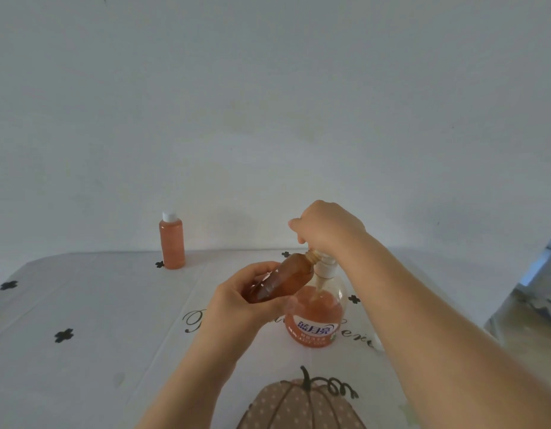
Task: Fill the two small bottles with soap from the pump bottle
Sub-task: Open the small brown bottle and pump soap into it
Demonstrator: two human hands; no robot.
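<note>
Left hand [246, 300]: fingers [262, 308] wrapped around a tilted small bottle [283, 281], neck at the spout. Right hand [327, 229] closed on the pump bottle [314, 317] head. Capped, full bottle [172, 243] upright, far left on counter [82, 305].

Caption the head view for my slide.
Left hand tilts the open small bottle to the nozzle of the pump bottle, right hand gripping its pump head; a capped full bottle stands behind.

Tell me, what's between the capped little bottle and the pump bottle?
In the head view, the left hand gripping the tilted small bottle, close against the pump bottle; the rest is bare tablecloth.
</note>
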